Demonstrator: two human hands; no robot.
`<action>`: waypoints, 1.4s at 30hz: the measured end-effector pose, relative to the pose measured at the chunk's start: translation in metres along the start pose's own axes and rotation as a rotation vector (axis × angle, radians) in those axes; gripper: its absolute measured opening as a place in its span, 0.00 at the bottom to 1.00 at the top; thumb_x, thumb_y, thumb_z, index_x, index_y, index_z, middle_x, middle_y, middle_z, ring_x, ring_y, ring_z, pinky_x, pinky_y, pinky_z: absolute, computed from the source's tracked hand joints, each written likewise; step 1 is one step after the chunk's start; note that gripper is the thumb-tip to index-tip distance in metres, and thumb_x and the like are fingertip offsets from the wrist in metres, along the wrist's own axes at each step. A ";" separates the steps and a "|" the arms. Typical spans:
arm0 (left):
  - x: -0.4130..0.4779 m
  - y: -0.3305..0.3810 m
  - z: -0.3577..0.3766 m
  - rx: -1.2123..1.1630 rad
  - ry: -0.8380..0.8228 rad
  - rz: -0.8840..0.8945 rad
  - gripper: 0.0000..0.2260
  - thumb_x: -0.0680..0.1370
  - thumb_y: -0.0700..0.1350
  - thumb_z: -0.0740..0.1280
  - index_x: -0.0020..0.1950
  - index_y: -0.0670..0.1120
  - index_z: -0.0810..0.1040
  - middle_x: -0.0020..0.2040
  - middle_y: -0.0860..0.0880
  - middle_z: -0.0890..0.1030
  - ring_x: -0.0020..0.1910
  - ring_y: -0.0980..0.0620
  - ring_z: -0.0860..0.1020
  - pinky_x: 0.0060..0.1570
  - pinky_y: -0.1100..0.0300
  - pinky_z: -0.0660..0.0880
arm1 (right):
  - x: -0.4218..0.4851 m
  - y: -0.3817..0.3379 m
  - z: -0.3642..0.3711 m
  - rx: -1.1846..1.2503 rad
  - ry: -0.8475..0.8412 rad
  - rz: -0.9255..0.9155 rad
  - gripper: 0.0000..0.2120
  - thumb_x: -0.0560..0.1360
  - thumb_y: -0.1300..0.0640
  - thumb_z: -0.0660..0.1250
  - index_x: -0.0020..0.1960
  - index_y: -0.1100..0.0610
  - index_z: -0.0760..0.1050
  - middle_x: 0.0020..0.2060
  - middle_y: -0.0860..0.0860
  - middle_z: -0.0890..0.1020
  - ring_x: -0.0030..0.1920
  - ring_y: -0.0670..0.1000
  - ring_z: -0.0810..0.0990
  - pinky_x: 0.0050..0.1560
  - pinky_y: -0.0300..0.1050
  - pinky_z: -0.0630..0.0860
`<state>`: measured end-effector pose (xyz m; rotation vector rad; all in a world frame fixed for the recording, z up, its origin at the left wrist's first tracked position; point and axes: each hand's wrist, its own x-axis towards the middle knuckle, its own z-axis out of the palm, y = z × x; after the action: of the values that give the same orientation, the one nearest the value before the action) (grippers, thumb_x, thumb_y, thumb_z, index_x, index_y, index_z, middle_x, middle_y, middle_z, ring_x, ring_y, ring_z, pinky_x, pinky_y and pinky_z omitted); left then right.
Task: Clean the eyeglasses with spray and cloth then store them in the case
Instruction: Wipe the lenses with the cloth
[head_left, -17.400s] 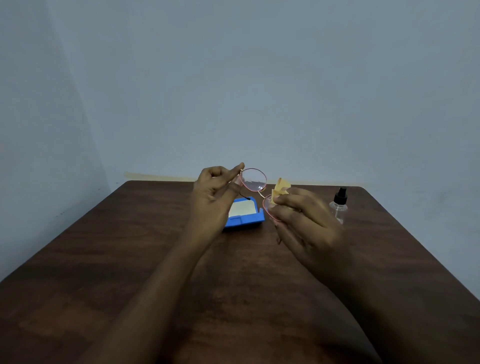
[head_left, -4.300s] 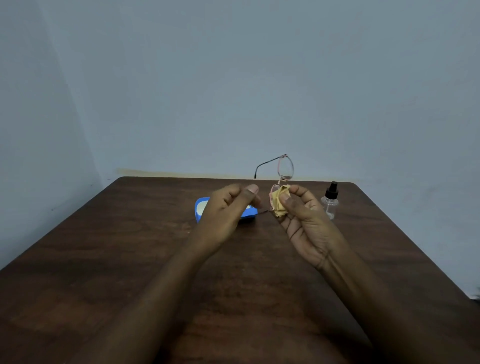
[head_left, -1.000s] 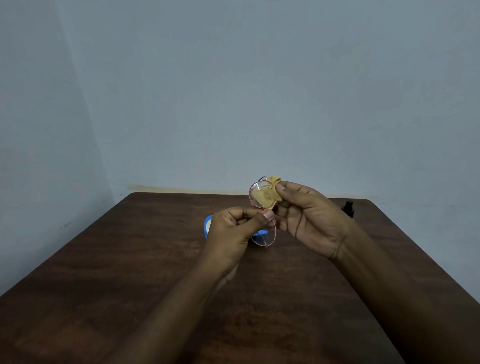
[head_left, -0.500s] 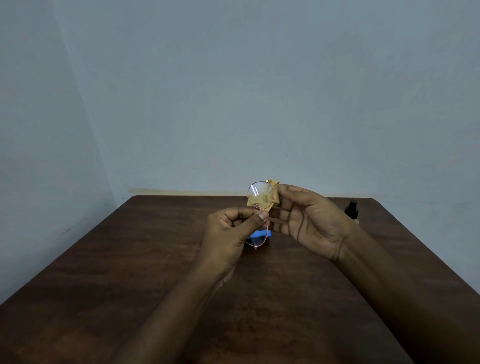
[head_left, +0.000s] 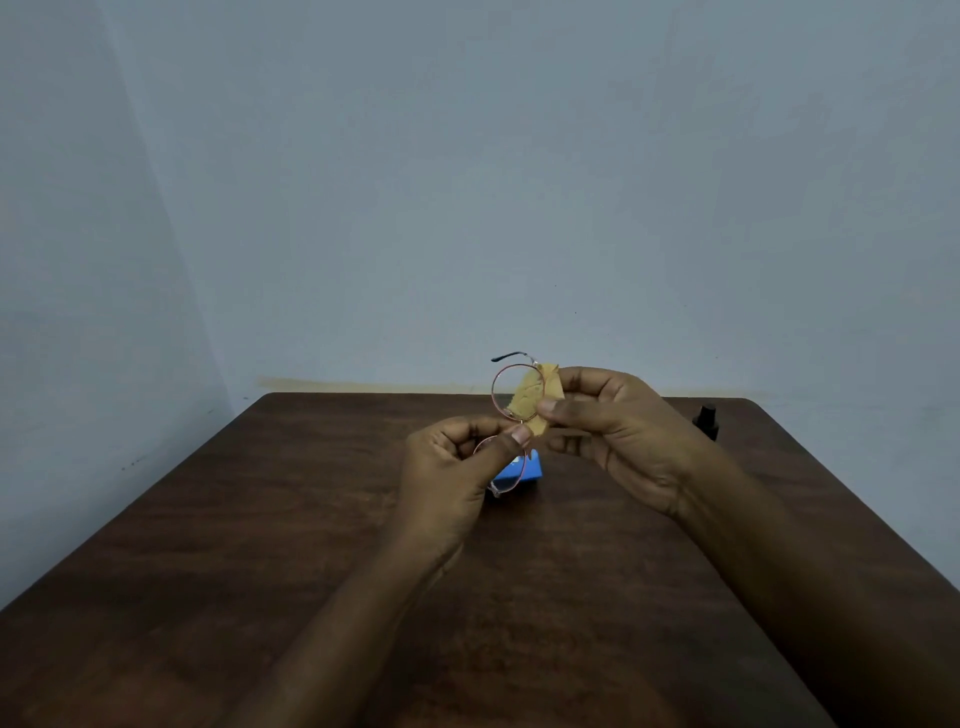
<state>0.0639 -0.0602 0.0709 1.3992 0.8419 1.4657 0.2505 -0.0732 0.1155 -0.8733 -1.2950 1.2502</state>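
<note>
Left hand (head_left: 447, 467) is raised above the wooden table (head_left: 260, 519), its thumb and forefinger curled in a pinch on the thin pink frame of the eyeglasses (head_left: 505, 395), at about the spot where the two lenses meet. The glasses stand on end in the air, one round lens above and the other below, and the lower lens is partly hidden behind the left thumb. A temple arm with a dark tip pokes out to the left from the top of the frame.

The right hand (head_left: 618, 436) is level with the upper lens, its thumb and fingers closed on a folded yellow cloth (head_left: 543, 397). The cloth lies against that lens, and part of it shows through the glass.

Behind the left hand and the lower lens, a corner of the blue case (head_left: 531, 469) rests on the table; from here I cannot tell whether it is open. Past the right wrist, near the far right side of the table, the black cap of the spray bottle (head_left: 707, 418) shows, with its body mostly hidden. A pale blue-grey wall (head_left: 467, 182) rises behind the table.
</note>
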 end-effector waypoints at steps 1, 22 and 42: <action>0.000 0.000 0.000 -0.010 0.019 0.002 0.03 0.75 0.41 0.78 0.47 0.43 0.89 0.44 0.45 0.89 0.46 0.50 0.88 0.45 0.63 0.81 | 0.001 -0.003 -0.002 -0.015 0.012 -0.016 0.07 0.76 0.64 0.73 0.53 0.59 0.87 0.53 0.60 0.88 0.52 0.55 0.87 0.54 0.49 0.83; -0.006 -0.003 0.000 0.014 -0.047 0.051 0.02 0.78 0.39 0.76 0.49 0.41 0.86 0.44 0.36 0.85 0.42 0.48 0.84 0.40 0.55 0.82 | -0.009 0.026 0.009 -1.530 0.127 -1.212 0.14 0.86 0.66 0.62 0.68 0.69 0.79 0.65 0.64 0.81 0.62 0.64 0.80 0.64 0.55 0.78; -0.008 0.002 0.003 0.005 0.015 0.068 0.07 0.72 0.49 0.79 0.44 0.46 0.88 0.40 0.48 0.88 0.39 0.57 0.85 0.37 0.65 0.80 | -0.007 0.028 0.006 -1.564 0.291 -1.180 0.12 0.82 0.68 0.67 0.64 0.69 0.81 0.59 0.65 0.83 0.57 0.63 0.81 0.57 0.55 0.80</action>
<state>0.0664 -0.0681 0.0701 1.4348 0.8150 1.5276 0.2413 -0.0757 0.0875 -0.8957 -1.9456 -0.9835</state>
